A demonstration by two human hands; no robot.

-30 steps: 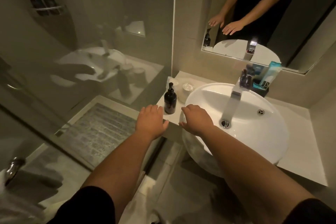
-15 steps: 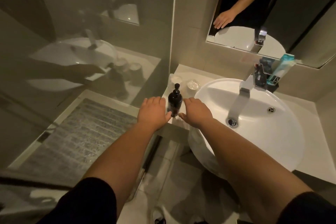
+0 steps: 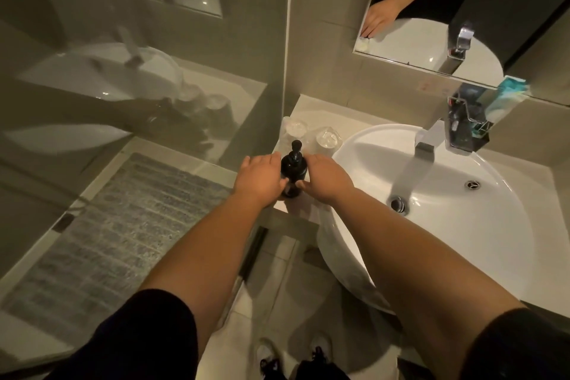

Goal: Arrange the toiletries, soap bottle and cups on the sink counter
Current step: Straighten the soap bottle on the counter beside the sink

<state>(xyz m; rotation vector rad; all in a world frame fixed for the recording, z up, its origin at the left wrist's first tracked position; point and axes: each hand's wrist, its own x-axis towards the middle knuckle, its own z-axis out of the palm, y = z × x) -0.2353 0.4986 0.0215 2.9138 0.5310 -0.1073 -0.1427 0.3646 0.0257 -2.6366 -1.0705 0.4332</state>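
One head-worn view — looking steeply down, close over the sink counter (image 3: 311, 108) — dim, perhaps slightly left-facing.

Short black sleeves (image 3: 138, 336) — bare forearms (image 3: 197, 244)

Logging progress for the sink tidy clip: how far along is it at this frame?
Looks done: two cups stand side by side at the back of the counter, and toiletries sit in the rack behind the faucet. In hand: left hand and right hand close on the black soap bottle, upright at the counter's front edge. Left: placing that bottle; the final layout cannot be judged yet.
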